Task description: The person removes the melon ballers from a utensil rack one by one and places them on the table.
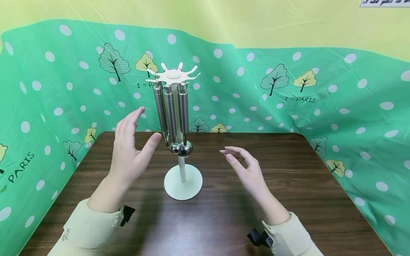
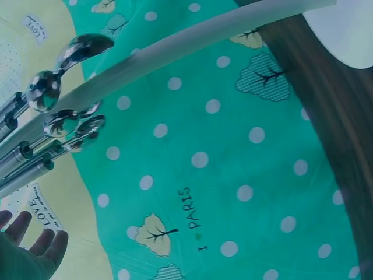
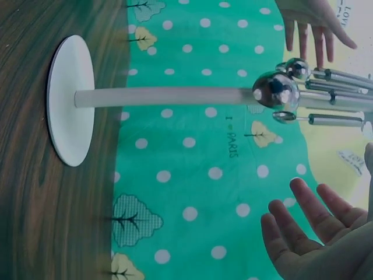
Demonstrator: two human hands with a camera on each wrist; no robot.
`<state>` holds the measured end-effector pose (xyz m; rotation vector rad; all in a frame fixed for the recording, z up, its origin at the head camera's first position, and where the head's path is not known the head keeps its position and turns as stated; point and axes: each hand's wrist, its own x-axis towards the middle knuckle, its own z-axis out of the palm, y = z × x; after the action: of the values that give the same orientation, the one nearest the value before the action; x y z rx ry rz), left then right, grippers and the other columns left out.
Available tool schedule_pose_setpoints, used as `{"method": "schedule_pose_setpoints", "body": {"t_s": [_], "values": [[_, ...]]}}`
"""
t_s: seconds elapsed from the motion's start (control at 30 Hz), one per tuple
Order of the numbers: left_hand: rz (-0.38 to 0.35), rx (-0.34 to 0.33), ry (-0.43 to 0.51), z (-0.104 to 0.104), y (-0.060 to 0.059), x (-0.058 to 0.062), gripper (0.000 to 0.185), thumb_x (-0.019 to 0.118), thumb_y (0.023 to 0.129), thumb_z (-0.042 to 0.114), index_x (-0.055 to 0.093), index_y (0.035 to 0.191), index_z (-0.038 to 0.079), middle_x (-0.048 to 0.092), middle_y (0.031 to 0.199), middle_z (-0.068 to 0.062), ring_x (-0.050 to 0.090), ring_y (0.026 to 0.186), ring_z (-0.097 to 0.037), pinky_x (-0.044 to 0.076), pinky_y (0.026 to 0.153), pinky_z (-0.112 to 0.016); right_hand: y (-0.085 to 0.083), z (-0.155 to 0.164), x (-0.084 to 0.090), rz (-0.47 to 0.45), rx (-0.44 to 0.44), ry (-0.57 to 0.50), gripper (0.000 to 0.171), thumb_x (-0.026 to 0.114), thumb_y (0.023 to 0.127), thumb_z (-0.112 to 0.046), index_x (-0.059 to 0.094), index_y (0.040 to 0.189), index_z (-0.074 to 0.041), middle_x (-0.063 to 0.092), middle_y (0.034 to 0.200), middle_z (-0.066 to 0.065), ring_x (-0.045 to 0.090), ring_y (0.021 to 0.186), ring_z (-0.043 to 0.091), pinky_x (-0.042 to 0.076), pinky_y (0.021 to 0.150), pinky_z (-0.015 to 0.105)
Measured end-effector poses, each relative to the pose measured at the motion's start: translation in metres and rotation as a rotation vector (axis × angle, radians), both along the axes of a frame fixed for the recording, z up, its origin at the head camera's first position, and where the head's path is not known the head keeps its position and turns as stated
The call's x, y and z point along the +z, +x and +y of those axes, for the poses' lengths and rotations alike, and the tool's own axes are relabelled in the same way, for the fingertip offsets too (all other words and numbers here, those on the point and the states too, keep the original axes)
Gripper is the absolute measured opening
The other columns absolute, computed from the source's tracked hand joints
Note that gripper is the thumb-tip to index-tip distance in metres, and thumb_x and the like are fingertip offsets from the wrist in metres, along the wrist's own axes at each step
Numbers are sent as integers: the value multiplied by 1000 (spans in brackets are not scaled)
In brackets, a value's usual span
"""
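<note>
A dark wooden table (image 1: 288,199) bears 1 white utensil stand (image 1: 183,183).

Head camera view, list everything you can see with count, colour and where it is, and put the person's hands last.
Utensil stand: one, white, round base near the middle of the table, pole upright, hooked disc on top.
Hanging utensils: at least three, silver metal, hung from the top hooks on the side facing the person, rounded ends low by the pole.
Table: one, dark brown wood grain.
Backdrop cloth: one, green with white dots, trees and PARIS lettering, around the table's far and side edges.
Wall: yellow, above the cloth.
Left hand: open, raised beside the utensils, touching nothing.
Right hand: open, fingers relaxed, right of the stand, holding nothing.
</note>
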<state>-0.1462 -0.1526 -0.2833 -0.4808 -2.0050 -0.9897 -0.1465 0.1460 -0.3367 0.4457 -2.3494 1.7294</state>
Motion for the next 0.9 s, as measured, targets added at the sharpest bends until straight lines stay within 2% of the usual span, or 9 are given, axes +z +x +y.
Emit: {"method": "schedule_pose_setpoints", "body": {"t_s": [0.13,0.47,0.77,0.9], "values": [[5,1,-2,2,-2,9,84,47,94,67,45,143,-1,51,145,-18,45,129,-35,38,98,-41,1,-6,5,10,30,-8,27,58,100,-17,63,125,-6,70,120,13,61,110,1,49,94,17],[69,-16,7,6,-6,26,83,47,94,67,47,141,-1,53,144,-16,47,129,-33,39,96,-37,0,-20,13,12,68,-23,27,60,99,-18,64,124,-8,70,120,12,62,111,3,50,95,19],[77,-22,9,7,-11,42,84,46,94,68,47,142,-1,51,144,-17,45,132,-29,42,99,-41,-5,-33,22,15,88,6,26,61,99,-21,65,123,-11,71,119,7,62,111,7,51,94,27],[86,-31,31,9,-12,50,86,46,93,69,47,142,0,51,144,-16,46,131,-28,43,100,-42,-10,-39,23,11,94,16,26,61,99,-22,66,122,-12,71,119,6,61,112,10,52,95,34]]}}
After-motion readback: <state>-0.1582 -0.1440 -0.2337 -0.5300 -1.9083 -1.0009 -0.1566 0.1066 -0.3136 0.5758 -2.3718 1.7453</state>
